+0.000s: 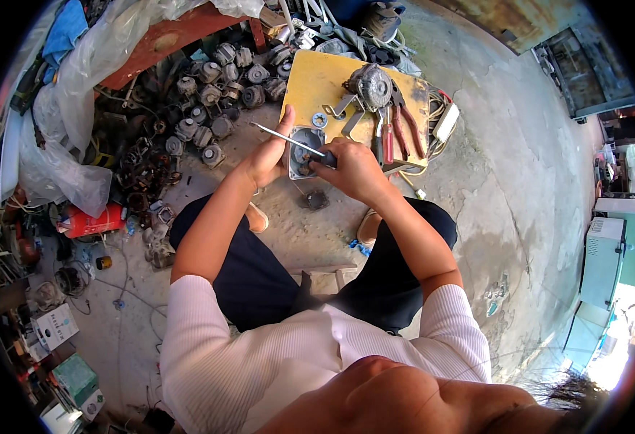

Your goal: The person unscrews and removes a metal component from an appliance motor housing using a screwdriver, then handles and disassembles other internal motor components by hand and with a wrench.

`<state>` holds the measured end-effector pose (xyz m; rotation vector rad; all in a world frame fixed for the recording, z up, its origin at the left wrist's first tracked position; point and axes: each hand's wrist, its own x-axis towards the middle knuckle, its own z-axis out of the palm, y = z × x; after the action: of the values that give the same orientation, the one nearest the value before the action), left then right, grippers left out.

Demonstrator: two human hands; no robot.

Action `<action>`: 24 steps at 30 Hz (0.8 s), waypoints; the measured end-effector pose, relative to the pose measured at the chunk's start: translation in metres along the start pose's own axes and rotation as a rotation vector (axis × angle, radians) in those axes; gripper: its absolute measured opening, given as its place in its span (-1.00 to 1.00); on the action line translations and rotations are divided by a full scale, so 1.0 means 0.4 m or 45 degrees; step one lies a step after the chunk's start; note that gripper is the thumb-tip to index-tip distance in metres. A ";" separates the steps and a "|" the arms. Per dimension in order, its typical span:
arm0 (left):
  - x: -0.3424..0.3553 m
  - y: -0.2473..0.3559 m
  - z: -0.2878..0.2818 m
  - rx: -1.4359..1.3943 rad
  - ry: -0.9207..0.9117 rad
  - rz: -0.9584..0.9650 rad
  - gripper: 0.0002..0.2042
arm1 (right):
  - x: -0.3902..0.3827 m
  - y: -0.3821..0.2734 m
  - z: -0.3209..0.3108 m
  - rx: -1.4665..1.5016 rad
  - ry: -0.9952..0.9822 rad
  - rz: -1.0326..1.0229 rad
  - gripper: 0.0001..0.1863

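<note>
My left hand [272, 155] grips the left side of a square grey metal housing [304, 136] at the near edge of a yellow board [317, 76]. My right hand [350, 163] is closed on the dark handle of a screwdriver [294, 141], whose long shaft lies across the housing and points up-left toward my left thumb. A small round ring part [319, 120] lies just beyond the housing. Further right on the board are a round motor [371, 85], a bracket [337, 110], red-handled pliers [410, 126] and tools with red and dark handles [387, 141].
A heap of small motors [209, 94] covers the floor at upper left, beside plastic sheeting [78, 116] and a red cylinder [89, 220]. A power strip [445, 123] with cables sits right of the board. Below it lies a dark part [316, 199]. Pale cabinets [599, 257] stand far right.
</note>
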<state>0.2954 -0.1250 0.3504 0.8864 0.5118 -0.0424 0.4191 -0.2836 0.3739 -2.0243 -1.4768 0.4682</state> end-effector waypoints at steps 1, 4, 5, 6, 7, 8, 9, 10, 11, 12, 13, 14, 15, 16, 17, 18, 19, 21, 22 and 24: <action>-0.002 -0.002 -0.001 0.005 0.016 -0.017 -0.20 | 0.001 -0.001 0.002 -0.006 -0.023 0.004 -0.74; -0.007 -0.011 -0.006 0.029 0.036 0.023 -0.19 | 0.001 -0.001 0.019 0.059 0.091 -0.067 -0.74; -0.012 -0.008 -0.008 0.032 0.060 0.028 -0.19 | 0.003 0.001 0.019 0.053 0.176 -0.080 -0.74; -0.019 0.000 -0.010 0.035 0.083 0.033 -0.19 | 0.008 0.008 0.014 0.047 0.262 -0.093 -0.75; -0.023 0.005 -0.016 0.038 0.107 0.038 -0.19 | 0.012 0.017 0.008 0.042 0.348 -0.106 -0.75; -0.017 0.007 -0.028 0.065 0.115 0.040 -0.19 | 0.018 0.026 0.001 -0.037 0.392 -0.084 -0.77; -0.018 0.006 -0.037 0.058 0.101 0.027 -0.19 | 0.024 0.039 -0.005 -0.115 0.437 -0.062 -0.79; -0.019 0.006 -0.043 0.051 0.087 0.013 -0.19 | 0.029 0.062 -0.005 -0.198 0.414 -0.045 -0.80; -0.022 0.012 -0.043 0.049 0.068 -0.002 -0.19 | 0.034 0.082 -0.001 -0.284 0.398 -0.026 -0.81; -0.020 0.008 -0.049 0.037 0.051 -0.034 -0.21 | 0.037 0.097 0.007 -0.320 0.385 -0.029 -0.81; -0.016 0.002 -0.054 0.021 0.023 -0.048 -0.21 | 0.039 0.110 0.015 -0.355 0.372 -0.030 -0.82; -0.011 -0.006 -0.060 0.004 -0.001 -0.064 -0.21 | 0.042 0.115 0.019 -0.387 0.357 -0.033 -0.83; -0.006 -0.012 -0.064 -0.013 -0.025 -0.080 -0.21 | 0.046 0.119 0.023 -0.405 0.360 -0.040 -0.83; -0.002 -0.017 -0.066 -0.046 -0.018 -0.086 -0.22 | 0.050 0.119 0.028 -0.424 0.363 -0.047 -0.83; 0.002 -0.020 -0.064 -0.078 -0.010 -0.091 -0.22 | 0.053 0.117 0.031 -0.443 0.368 -0.056 -0.82; 0.006 -0.022 -0.062 -0.110 -0.002 -0.095 -0.22 | 0.055 0.117 0.032 -0.454 0.383 -0.048 -0.81; 0.009 -0.022 -0.062 -0.121 0.005 -0.097 -0.21 | 0.056 0.116 0.034 -0.466 0.399 -0.041 -0.80; 0.012 -0.016 -0.061 -0.143 0.021 -0.096 -0.20 | 0.058 0.117 0.033 -0.451 0.419 -0.024 -0.79; 0.012 -0.012 -0.058 -0.134 0.028 -0.111 -0.19 | 0.056 0.121 0.029 -0.425 0.421 -0.013 -0.78; 0.008 -0.001 -0.045 -0.121 0.042 -0.143 -0.17 | 0.051 0.130 0.023 -0.379 0.419 0.000 -0.79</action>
<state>0.2908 -0.1114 0.3393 0.7659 0.5894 -0.1055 0.4587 -0.2732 0.3350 -2.1979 -1.4035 -0.0931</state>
